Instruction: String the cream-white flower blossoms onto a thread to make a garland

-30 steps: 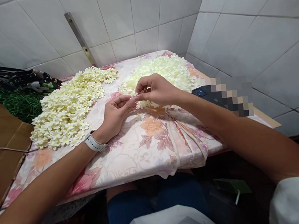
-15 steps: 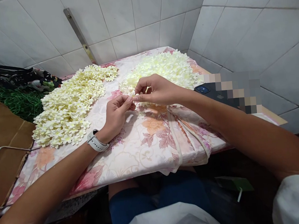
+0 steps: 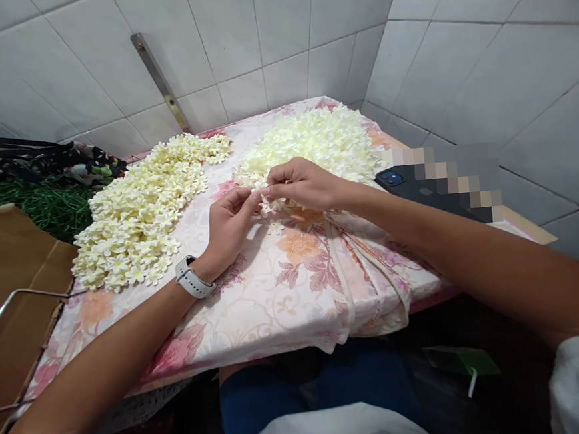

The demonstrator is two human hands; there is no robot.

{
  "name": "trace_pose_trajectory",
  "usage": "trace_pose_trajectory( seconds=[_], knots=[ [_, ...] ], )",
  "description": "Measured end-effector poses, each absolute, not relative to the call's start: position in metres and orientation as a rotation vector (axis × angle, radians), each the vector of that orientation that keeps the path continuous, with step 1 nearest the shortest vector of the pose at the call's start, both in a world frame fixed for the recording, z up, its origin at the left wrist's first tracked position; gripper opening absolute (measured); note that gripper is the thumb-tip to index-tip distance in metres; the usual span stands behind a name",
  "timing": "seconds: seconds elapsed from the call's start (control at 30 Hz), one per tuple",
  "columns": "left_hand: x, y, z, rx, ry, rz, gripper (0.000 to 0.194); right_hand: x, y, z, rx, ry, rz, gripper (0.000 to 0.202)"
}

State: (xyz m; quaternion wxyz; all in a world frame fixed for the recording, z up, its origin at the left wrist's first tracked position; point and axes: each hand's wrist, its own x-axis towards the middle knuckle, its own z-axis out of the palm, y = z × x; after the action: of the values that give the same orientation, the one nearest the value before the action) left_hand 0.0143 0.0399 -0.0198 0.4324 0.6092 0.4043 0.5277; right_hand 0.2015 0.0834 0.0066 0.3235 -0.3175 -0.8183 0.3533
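Note:
My left hand (image 3: 230, 225) pinches a small white artificial flower (image 3: 260, 191) between thumb and fingertips. Meeting it from the right, my right hand (image 3: 304, 184) is closed on the same flower, thumb and index finger pressed together. Both hands hover just above the table, at the near edge of a pile of loose white flowers (image 3: 313, 135). To the left lies a second heap of cream flowers (image 3: 139, 215) with yellow centres. A single flower (image 3: 274, 228) rests on the cloth below my hands. My fingers partly cover the held flower's centre.
A floral tablecloth (image 3: 257, 313) covers the table. On the right lies a dark phone (image 3: 418, 190), partly blurred out. At left are a brown cardboard piece (image 3: 14, 285) with a metal wire, green artificial grass (image 3: 32, 204) and dark patterned fabric (image 3: 64, 161). Tiled walls stand behind and right.
The view has shifted slightly. My right fingers have closed in nearer the left fingertips, and the flower between them now shows its petals more plainly.

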Motion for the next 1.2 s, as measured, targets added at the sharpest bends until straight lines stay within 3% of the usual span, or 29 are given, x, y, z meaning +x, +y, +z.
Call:
trace_pose_trajectory(
  seconds=[0.3,0.6,0.83,1.0,1.2],
  knots=[
    [0.0126,0.0442,-0.02,1.434,1.098,1.303,0.033,0.2013,0.0835,0.0044,-0.8,-2.133,0.741,0.02],
    [0.0094,0.0443,-0.0241,1.55,1.086,1.26,0.038,0.1989,0.0804,0.0063,-0.734,-2.103,0.891,0.011],
    [0.013,0.0405,-0.0195,1.514,1.062,1.237,0.041,0.1973,0.0826,0.0022,-0.826,-2.049,0.897,0.017],
    [0.0128,0.0391,-0.0186,1.509,1.034,1.231,0.031,0.1945,0.0839,0.0,-0.851,-2.088,0.681,0.036],
    [0.0137,0.0437,-0.0196,1.31,0.972,1.201,0.035,0.1932,0.0853,-0.003,-0.839,-2.037,0.7,0.035]
  ],
)
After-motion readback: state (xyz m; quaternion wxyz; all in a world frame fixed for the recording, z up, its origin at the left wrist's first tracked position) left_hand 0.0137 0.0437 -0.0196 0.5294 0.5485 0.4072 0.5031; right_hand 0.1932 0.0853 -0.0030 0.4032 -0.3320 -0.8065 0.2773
